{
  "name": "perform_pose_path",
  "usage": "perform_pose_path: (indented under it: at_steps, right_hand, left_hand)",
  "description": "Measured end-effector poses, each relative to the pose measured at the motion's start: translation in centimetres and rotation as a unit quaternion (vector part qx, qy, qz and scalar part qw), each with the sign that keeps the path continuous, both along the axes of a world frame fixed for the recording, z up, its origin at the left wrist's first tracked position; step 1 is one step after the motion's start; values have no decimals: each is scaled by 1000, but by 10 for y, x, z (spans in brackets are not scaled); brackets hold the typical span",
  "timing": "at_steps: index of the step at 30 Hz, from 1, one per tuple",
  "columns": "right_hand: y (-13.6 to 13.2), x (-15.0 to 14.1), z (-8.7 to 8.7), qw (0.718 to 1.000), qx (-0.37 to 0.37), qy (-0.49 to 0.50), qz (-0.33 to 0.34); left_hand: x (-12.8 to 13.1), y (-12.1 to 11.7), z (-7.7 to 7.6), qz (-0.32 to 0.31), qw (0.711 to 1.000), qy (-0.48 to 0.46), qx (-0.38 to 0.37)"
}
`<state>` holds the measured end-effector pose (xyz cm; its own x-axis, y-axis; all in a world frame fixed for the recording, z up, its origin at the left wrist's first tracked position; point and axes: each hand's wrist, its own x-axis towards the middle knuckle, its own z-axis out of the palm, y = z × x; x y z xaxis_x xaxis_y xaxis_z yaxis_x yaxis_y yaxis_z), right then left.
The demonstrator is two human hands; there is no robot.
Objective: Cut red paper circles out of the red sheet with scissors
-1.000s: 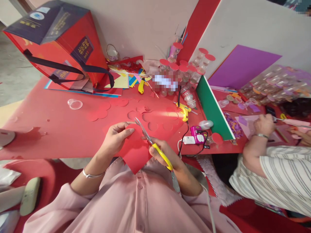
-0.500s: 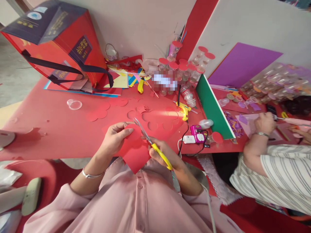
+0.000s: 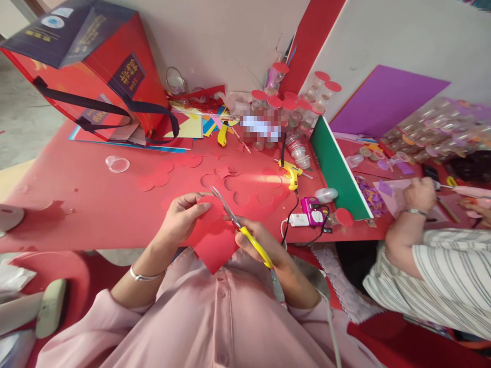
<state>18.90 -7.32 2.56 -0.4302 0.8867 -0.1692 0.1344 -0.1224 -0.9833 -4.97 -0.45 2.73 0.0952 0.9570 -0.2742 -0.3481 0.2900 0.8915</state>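
While the left hand (image 3: 185, 215) pinches a sheet of red paper (image 3: 215, 248) between thumb and fingers, the right hand (image 3: 262, 236) grips yellow-handled scissors (image 3: 251, 240), wrapped round the handles, at a red-covered table (image 3: 95, 217). Paper and scissors are held up on the near side of the yellow glue gun (image 3: 292, 175), to its left; from where I stand, I cannot tell whether the blades are biting the paper. Nearer than the gun, to its right, sits a magenta power socket (image 3: 314, 213) with a white adapter (image 3: 298, 220) beside it. Level with the gun, well to its left, lie scalloped red cut-outs (image 3: 156, 176) and a clear plastic cup (image 3: 117, 164). To its right stands a green divider (image 3: 338, 171), with a co-worker's hand (image 3: 420, 196) beyond. Behind the gun cluster red-topped clear plastic containers (image 3: 275, 104), and a red-and-navy gift bag (image 3: 115, 56) stands far to its left.
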Motion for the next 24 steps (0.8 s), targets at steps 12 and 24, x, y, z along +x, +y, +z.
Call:
perform_pose_path:
  at_steps: [12,24]
  right_hand:
    - [-1,1,-3,999,-10,-28,-15]
    - [0,8,-12,999,6,-26,18]
  left_hand:
    - [-2,0,-5,-10,1000,-15,0]
    - [-6,1,-6,-50,998,13,22]
